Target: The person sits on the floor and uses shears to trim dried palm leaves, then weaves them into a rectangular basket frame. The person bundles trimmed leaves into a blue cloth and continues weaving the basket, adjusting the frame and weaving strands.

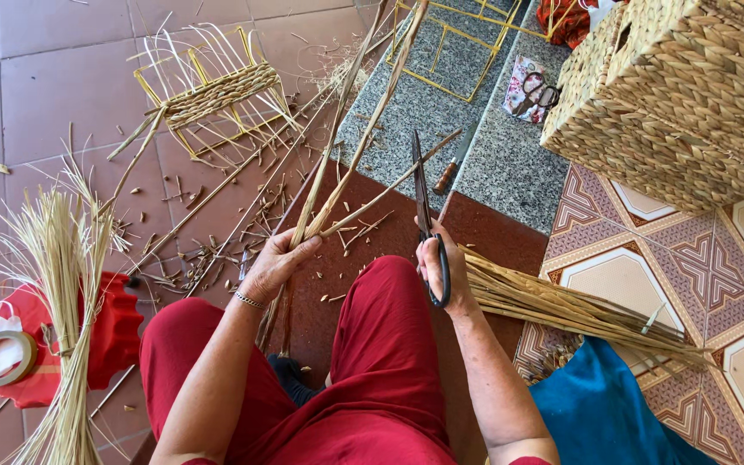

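I count two hands: the left hand and the right hand. I log one pair of scissors, one knife, one woven basket, two yellow wire frames, one roll of tape, one blue cloth and one bangle. I cannot count the reed stalks; two bundles lie separate.

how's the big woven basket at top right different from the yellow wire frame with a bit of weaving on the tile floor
The woven basket is fully covered in plaited straw; the yellow wire frame carries only one woven band, its wires otherwise bare. The basket looks much bulkier than the frame. Loose strands stick out of the frame; the basket's surface is tidy. Both show the same tan plaited straw.
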